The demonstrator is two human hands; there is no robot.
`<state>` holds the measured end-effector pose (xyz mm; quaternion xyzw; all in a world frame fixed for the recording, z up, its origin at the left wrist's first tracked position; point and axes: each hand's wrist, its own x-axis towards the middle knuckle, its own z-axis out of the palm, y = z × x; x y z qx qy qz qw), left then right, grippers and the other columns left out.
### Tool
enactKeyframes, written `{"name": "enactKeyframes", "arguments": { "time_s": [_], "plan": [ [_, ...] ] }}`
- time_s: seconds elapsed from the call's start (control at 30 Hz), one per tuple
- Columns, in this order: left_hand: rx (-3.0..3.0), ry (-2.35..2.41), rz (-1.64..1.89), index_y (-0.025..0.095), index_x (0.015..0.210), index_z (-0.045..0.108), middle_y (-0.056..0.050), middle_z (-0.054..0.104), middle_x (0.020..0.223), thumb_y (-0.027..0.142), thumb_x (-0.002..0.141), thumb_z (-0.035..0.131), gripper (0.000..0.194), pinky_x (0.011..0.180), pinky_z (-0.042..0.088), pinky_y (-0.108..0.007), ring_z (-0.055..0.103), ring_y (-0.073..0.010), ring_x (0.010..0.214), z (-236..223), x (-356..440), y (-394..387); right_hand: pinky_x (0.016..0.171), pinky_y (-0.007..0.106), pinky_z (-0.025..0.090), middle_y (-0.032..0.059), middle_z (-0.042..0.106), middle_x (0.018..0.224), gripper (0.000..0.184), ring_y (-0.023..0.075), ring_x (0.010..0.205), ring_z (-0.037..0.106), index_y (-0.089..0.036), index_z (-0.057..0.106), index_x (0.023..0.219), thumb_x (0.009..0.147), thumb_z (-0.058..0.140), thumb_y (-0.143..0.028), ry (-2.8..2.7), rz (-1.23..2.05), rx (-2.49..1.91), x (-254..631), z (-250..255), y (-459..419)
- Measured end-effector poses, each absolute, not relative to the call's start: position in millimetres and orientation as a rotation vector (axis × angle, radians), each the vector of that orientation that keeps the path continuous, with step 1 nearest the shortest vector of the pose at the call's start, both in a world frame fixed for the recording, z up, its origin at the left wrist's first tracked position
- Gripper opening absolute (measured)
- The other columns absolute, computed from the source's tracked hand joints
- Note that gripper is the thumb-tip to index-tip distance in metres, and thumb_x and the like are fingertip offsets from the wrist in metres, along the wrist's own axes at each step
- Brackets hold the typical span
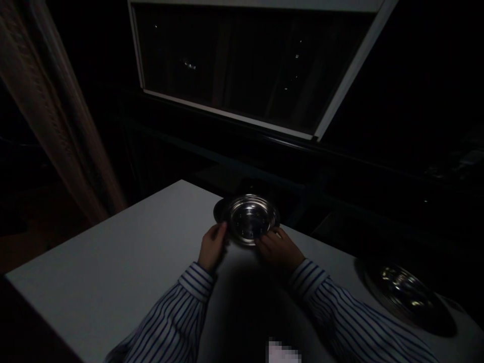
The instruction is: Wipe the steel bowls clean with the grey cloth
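A shiny round metal bowl is near the far edge of the table, its inside facing me. At its left side, my left hand is closed with the thumb up against the rim; its other fingers are mostly hidden underneath. My right hand has its fingers bent over the near right rim. A darker rounded metal rim shows from behind the bowl on the left; what it belongs to is unclear in the low light. Both forearms are in striped sleeves.
The white table spreads under my arms. On its right side lies a large shiny metal plate or lid. Beyond the table stands a white-framed dark window. A curtain hangs on the left. The room is very dark.
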<state>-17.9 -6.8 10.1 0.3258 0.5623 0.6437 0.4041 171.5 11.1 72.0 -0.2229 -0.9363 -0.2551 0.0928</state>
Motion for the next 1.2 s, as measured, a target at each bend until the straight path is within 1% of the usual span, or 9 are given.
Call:
{"name": "enactKeyframes", "arguments": {
  "time_s": [0.1,0.2,0.33,0.53,0.7,0.9,1.03,1.13,1.2],
  "plan": [
    [0.889,1.323,1.539,0.011,0.094,0.061,-0.004,0.064,0.064,0.044,0.062,0.063,0.045,0.043,0.044,-0.025,0.055,-0.0135,0.048,18.9,-5.3,-19.1,0.08,0.033,0.036,0.0047,0.062,0.081,0.021,0.0153,0.08,0.052,-0.017,0.061,0.086,0.084,0.04,-0.011,-2.766,-0.763,-0.605,185.9,62.1,-4.0],
    [0.933,1.255,1.473,0.012,0.095,0.061,-0.005,0.067,0.075,0.038,0.064,0.063,0.04,0.048,0.047,-0.026,0.06,-0.016,0.058,25.4,6.0,-28.3,0.078,0.033,0.037,0.0025,0.062,0.077,0.02,0.0143,0.076,0.053,-0.018,0.06,0.082,0.083,0.042,-0.01,-2.722,-0.747,-0.689,204.7,57.5,-19.5],
    [0.951,1.191,1.388,0.013,0.09,0.063,-0.006,0.069,0.079,0.032,0.065,0.064,0.031,0.054,0.049,-0.025,0.062,-0.0175,0.067,30.3,24.4,-37.1,0.085,0.036,0.036,0.0029,0.065,0.089,0.019,0.0149,0.085,0.056,-0.019,0.06,0.087,0.081,0.044,-0.01,-2.649,-0.641,-0.9,242.5,56.5,-46.8],
    [0.898,1.094,1.177,0.013,0.087,0.063,-0.004,0.068,0.073,0.029,0.065,0.064,0.028,0.055,0.05,-0.026,0.063,-0.0169,0.064,26.0,62.4,-45.9,0.095,0.044,0.031,0.0055,0.06,0.112,0.03,0.0193,0.102,0.054,-0.022,0.056,0.11,0.082,0.048,-0.015,-2.521,-0.367,-1.418,306.1,58.1,-92.3],
    [0.898,1.118,1.113,0.012,0.087,0.061,-0.005,0.068,0.07,0.026,0.067,0.061,0.025,0.056,0.052,-0.031,0.064,-0.0185,0.062,20.4,81.8,-44.8,0.093,0.042,0.037,0.0099,0.057,0.118,0.033,0.0235,0.108,0.051,-0.015,0.054,0.114,0.085,0.042,-0.024,-2.202,-0.283,-1.882,368.1,58.3,-117.9],
    [0.95,1.184,1.082,0.013,0.089,0.059,-0.005,0.067,0.071,0.024,0.07,0.059,0.022,0.057,0.053,-0.031,0.064,-0.0175,0.061,15.2,103.1,-44.4,0.093,0.039,0.039,0.018,0.053,0.121,0.055,0.0267,0.11,0.051,-0.005,0.044,0.124,0.085,0.036,-0.043,-1.744,0.241,-2.315,416.7,27.4,-135.4],
    [1.016,1.251,1.059,0.014,0.087,0.058,-0.005,0.066,0.07,0.026,0.071,0.058,0.02,0.058,0.053,-0.031,0.064,-0.0166,0.059,10.0,115.4,-44.9,0.086,0.037,0.044,0.0132,0.059,0.115,0.046,0.0249,0.103,0.057,-0.014,0.048,0.119,0.084,0.035,-0.041,-1.649,0.583,-2.156,424.2,10.1,-139.1],
    [1.107,1.316,1.023,0.012,0.083,0.06,-0.006,0.065,0.067,0.031,0.067,0.061,0.024,0.057,0.051,-0.033,0.063,-0.019,0.058,11.7,116.8,-42.9,0.087,0.032,0.044,0.0102,0.062,0.11,0.038,0.0203,0.102,0.058,-0.016,0.051,0.113,0.085,0.034,-0.036,-1.671,0.648,-1.983,425.0,11.9,-138.0],
    [1.173,1.393,1.034,0.011,0.084,0.061,-0.01,0.065,0.072,0.032,0.062,0.066,0.031,0.062,0.051,-0.035,0.064,-0.0227,0.066,18.6,115.6,-40.3,0.087,0.032,0.044,0.0093,0.062,0.108,0.035,0.0195,0.1,0.058,-0.017,0.053,0.11,0.085,0.035,-0.033,-1.688,0.667,-1.866,424.1,22.1,-136.5]
  ]
}}
